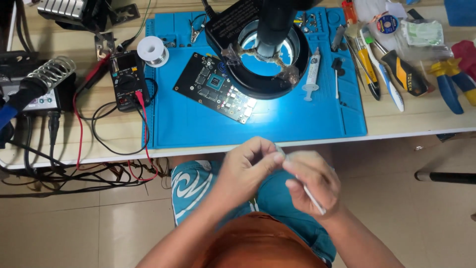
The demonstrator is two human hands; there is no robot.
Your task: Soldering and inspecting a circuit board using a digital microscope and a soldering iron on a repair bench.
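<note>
Wooden bench w/ blue mat (297, 124) ahead; I read both hands below its edge, over the lap. Right hand (311, 182) fingers closed on thin white tool (312, 196) — light, stiff, slippery; grip mid-shaft. Left hand (246, 166) pinches its upper tip. Circuit board (215, 88) lies under ring lamp (267, 54) — fragile; syringe (312, 72), multimeter (130, 79) near.

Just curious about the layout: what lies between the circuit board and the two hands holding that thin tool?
Head view: only bare blue mat and the table's white edge separate the board from the hands.
</note>
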